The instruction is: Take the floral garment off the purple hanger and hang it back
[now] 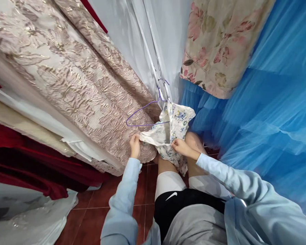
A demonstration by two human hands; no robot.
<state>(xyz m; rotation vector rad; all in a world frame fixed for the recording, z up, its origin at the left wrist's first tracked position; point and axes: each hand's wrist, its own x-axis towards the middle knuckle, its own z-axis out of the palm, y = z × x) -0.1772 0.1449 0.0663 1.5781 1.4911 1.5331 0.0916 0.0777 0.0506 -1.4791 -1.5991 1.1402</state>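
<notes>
Honestly, there's little elbow room in here: a pinkish, metallic-looking brocade point(91, 85) slopes down on the left, right up beside the person's left hand point(135, 145), and a mass of blue tulle point(275, 112) crowds the other side, with a pale panel of pink flowers point(219, 47) hanging in front of part of it. Dark red cloth point(28, 163) and white fabric point(40, 217) fill the lower left.

The small blue-flowered garment point(181, 117) is in front of the person's knees, partly on a purple hanger point(137, 126); the hanger's left end sticks out bare, while its other side runs into the cloth. The left hand's fingertips are pinched together on the garment's pale edge, and the right hand point(181, 147) has its fingers closed on the fabric near the opening.

Underfoot, the floor point(88, 224) is reddish tile with light joints; white drapery point(117, 23) backs the space.

Counting up, I see two hands, one hanger, one small garment, one pink-flowered panel and two white strips point(149, 41) reaching down towards the hanger's hook.
</notes>
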